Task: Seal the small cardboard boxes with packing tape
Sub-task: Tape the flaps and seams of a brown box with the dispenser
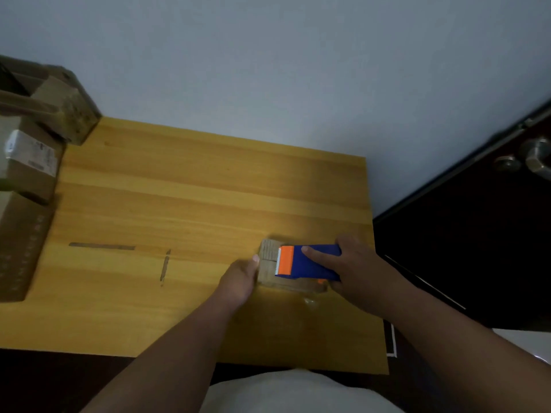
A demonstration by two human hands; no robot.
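- Wooden table (185, 189), honey-coloured, fills the middle of the frame under a pale grey wall.
- Nearest, at the bottom edge, two bare forearms reach up and in over the table's front edge.
- Left hand (241, 277), lower centre, grips the left end of the small cardboard box (268, 257), thumb on top.
- Right hand (348, 269) is wrapped round a blue tape dispenser (310, 262) with an orange toothed front, forefinger stretched along its top; the dispenser sits on the box.
- Print on the box top is too blurred to read.
- Two strips of tape (103, 246) lie left of centre.
- Stacked cardboard boxes (32, 162) stand at upper left, one bearing a white label, unreadable.
- Dark door (477, 248) with metal handle at right.
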